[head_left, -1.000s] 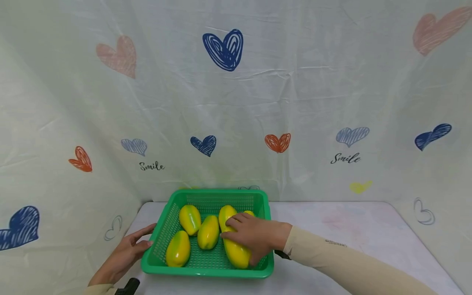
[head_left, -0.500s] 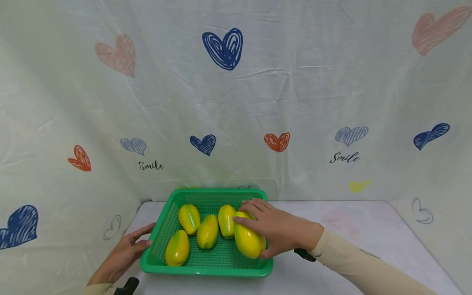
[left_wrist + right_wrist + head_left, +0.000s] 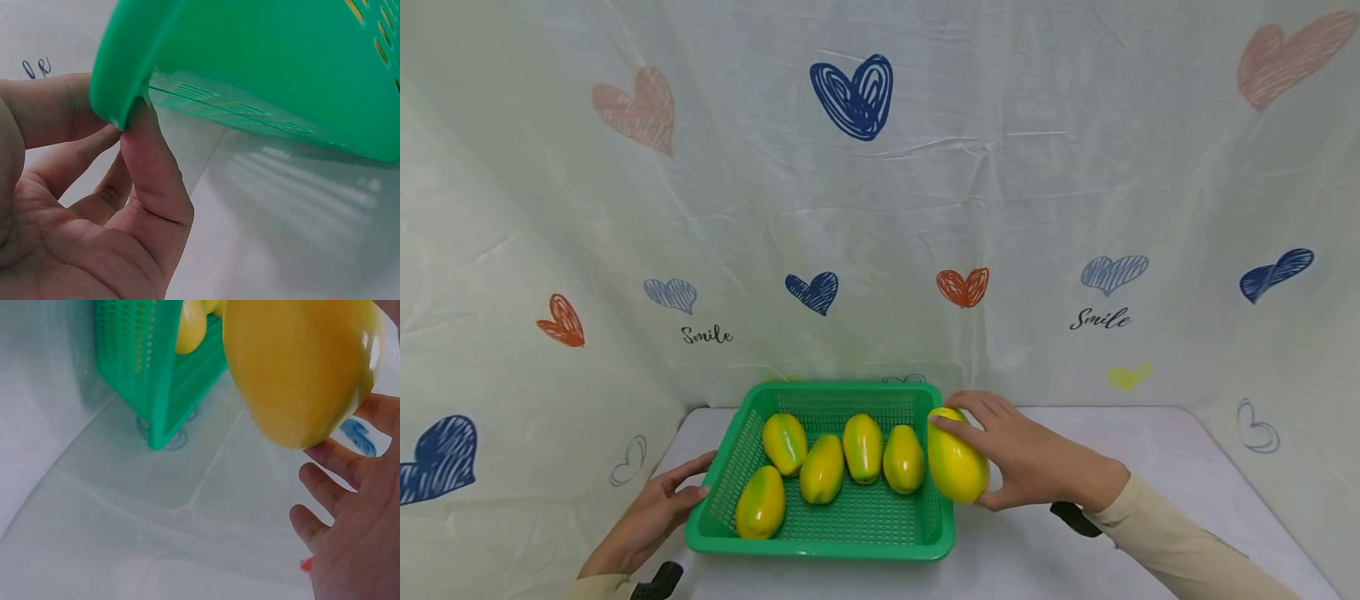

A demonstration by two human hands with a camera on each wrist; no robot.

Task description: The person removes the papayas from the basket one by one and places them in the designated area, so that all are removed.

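My right hand (image 3: 1033,454) grips a glossy yellow papaya (image 3: 957,458) just beyond the right rim of the green plastic basket (image 3: 820,550). In the right wrist view this papaya (image 3: 300,369) hangs above the surface, with two lower fingers standing free of it. Several more papayas (image 3: 822,471), yellow with green streaks, lie apart on the basket floor. At the basket's left side, my left hand (image 3: 651,517) pinches the rim; the left wrist view shows thumb and finger on either side of the rim (image 3: 115,94).
The basket stands on a white-covered table (image 3: 1112,500), near its back edge. Behind it hangs a white curtain (image 3: 880,208) printed with hearts and the word Smile. More curtain borders the table at left and right.
My right hand has lifted the large papaya out of the basket and carried it right, past the rim. A smaller papaya beneath it now shows. My left hand stays at the rim.
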